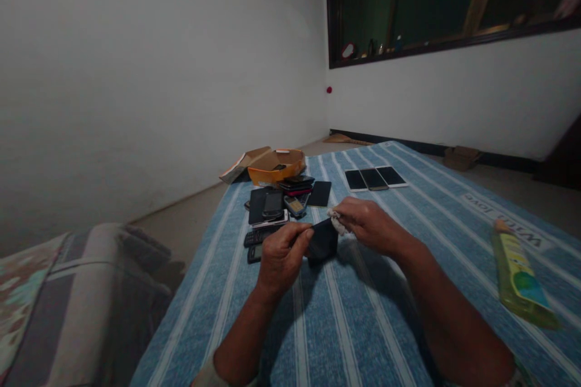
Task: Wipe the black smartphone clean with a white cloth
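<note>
My left hand (282,254) is closed on the left edge of a dark smartphone (324,240), thumb on top, holding it tilted above the striped cloth. At the phone's upper right corner, my right hand (367,224) pinches a crumpled white cloth (336,222) against it. Just beyond my left hand lies a heap of old mobile phones (273,202), some flat and some with keypads. A dark phone (320,193) rests flat to the right of that heap. Farther off, three smartphones (374,178) lie side by side in a row.
A blue striped cloth (327,338) covers the surface. Behind the heap stands an open orange cardboard box (276,174). On the right lies a bottle of yellow-green liquid (521,278). A padded seat with a blanket (82,302) is at the left, beside the white wall (158,72).
</note>
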{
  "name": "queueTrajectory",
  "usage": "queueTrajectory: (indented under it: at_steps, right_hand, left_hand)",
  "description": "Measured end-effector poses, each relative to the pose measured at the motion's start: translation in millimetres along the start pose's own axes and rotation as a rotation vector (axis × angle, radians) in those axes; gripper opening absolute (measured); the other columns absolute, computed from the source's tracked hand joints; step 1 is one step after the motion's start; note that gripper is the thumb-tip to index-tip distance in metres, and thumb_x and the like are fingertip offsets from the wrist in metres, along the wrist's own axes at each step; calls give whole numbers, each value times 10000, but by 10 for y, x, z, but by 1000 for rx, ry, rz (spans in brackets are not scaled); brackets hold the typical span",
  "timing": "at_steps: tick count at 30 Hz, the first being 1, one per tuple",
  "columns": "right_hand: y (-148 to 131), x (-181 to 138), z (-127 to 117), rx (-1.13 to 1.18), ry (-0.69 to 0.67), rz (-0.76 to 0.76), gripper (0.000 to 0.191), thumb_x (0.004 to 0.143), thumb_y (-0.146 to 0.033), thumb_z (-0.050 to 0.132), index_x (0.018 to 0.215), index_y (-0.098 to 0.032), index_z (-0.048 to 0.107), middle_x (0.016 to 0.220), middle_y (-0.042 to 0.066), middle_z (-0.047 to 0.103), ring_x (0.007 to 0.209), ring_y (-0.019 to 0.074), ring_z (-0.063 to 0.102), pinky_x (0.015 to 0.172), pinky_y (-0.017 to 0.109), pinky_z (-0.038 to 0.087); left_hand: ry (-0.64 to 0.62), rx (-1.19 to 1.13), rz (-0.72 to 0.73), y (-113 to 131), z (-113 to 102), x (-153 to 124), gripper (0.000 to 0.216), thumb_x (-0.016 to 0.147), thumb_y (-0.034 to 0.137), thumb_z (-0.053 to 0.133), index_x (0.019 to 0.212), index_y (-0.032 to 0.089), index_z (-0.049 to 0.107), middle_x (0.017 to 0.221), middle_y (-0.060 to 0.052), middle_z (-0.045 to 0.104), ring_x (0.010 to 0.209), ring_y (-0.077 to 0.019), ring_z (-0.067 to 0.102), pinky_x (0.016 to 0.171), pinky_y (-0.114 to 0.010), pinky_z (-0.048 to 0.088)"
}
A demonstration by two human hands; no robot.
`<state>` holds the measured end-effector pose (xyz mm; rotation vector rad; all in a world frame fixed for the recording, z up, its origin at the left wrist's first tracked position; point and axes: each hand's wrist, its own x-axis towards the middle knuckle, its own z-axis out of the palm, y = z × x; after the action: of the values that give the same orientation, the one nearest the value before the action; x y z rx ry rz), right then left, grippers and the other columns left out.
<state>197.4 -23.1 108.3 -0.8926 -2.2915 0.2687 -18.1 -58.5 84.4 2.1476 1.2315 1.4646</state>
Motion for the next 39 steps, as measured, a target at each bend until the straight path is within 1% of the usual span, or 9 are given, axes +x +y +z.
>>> queueTrajectory:
  at_steps: [4,8,11,17,30,32,34,37,39]
  right_hand:
    - [5,-11,-63,19,78,25,198,924,-136,482,772,-174,603,753,24,566,709,150,539,652,259,381]
    - [-191,38,48,66,215,-85,171,931,-132,455,892,-183,613,865,54,606,838,172,563,739,280,422]
    - [-340,73,188,21,141,-111,188,928,-102,427,954,-181,596,960,78,610,906,180,555,770,286,428]
    - [-354,58,238,-118,5,-34,156,914,-95,455,897,-182,582,881,46,584,813,163,527,696,257,394]
    - [-69,31,79,-21,23,17,177,899,-111,485,786,-167,609,788,31,573,716,141,524,647,251,365]
    - [-4,9,28,-27,71,46,179,876,-105,507,749,-165,618,746,26,571,690,143,525,635,257,365]
    - [8,-5,-20,22,193,89,168,861,-115,523,755,-168,642,728,22,584,685,145,541,644,265,384]
    - [-125,12,-29,271,472,137,158,877,-172,529,893,-187,685,824,25,642,752,147,590,696,269,438]
    - [-286,49,36,464,579,142,155,869,-199,552,937,-195,692,866,23,661,798,152,611,716,265,466]
  left_hand:
    - [0,13,13,16,-1,-6,162,895,265,568,866,164,690,609,27,620,522,-117,605,529,-210,458]
    - [-26,38,23,32,0,-14,169,899,266,553,850,171,685,597,30,609,524,-119,597,535,-211,455]
    - [-13,58,40,33,-2,-9,166,894,255,549,813,180,673,593,34,602,536,-119,593,543,-210,453]
    - [-4,48,45,37,-2,11,158,886,251,553,802,183,667,597,30,607,564,-129,607,548,-213,461]
    - [-10,12,-5,19,-20,7,172,895,273,561,855,170,693,627,22,633,520,-115,609,524,-209,466]
    - [3,1,-11,-8,-15,3,172,893,278,565,851,169,691,631,22,629,514,-114,608,510,-206,467]
    - [13,-1,-15,-25,-8,-2,170,891,279,567,842,170,688,644,19,633,515,-113,609,501,-203,468]
    - [8,30,-6,-10,4,-8,169,894,281,563,844,175,686,665,11,647,542,-120,619,510,-205,472]
    - [3,58,4,22,7,-7,174,899,283,556,846,178,684,655,10,646,558,-126,622,520,-207,472]
